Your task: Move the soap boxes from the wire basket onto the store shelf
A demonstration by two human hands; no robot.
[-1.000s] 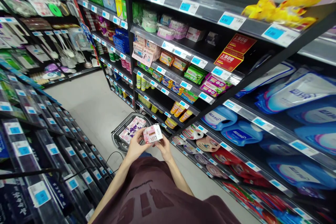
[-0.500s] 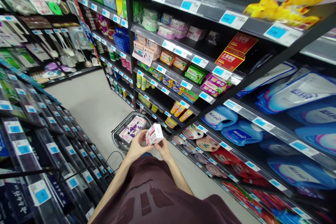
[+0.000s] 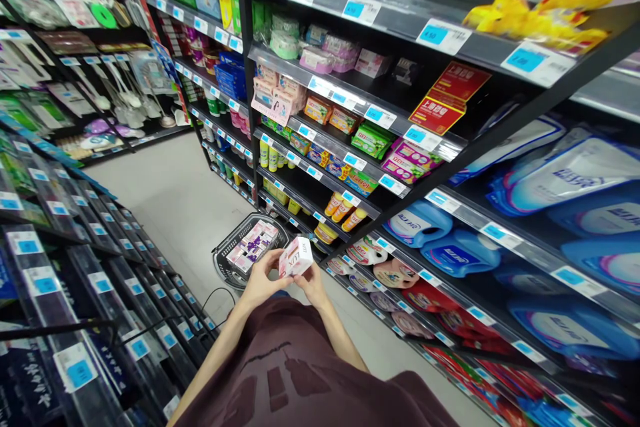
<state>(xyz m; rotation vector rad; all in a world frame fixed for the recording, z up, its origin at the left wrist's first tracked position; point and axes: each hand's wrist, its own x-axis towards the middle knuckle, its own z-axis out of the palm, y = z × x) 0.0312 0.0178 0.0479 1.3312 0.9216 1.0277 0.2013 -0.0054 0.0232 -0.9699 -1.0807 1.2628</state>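
Observation:
Between my two hands, in front of my body, is a small white and pink soap box [image 3: 299,257] marked LUX. My left hand [image 3: 264,277] grips its left side, fingers curled behind it. My right hand [image 3: 311,283] closes on its lower right side. Just beyond my left hand a dark shopping basket [image 3: 219,262] rests on the floor, with several pink, white and purple boxes [image 3: 253,245] lying in it.
Shelves of soaps [image 3: 373,140], bottles and blue detergent packs [image 3: 460,253] run along my right. Another shelf row with price tags [image 3: 75,367] stands close on my left. Grey floor [image 3: 165,193] lies between them, and hanging kitchen tools [image 3: 130,97] are at the far end.
The soap box has turned slightly in my hands, so its LUX lettering faces a different way. Both hands stay nearly in place, and the basket has not moved.

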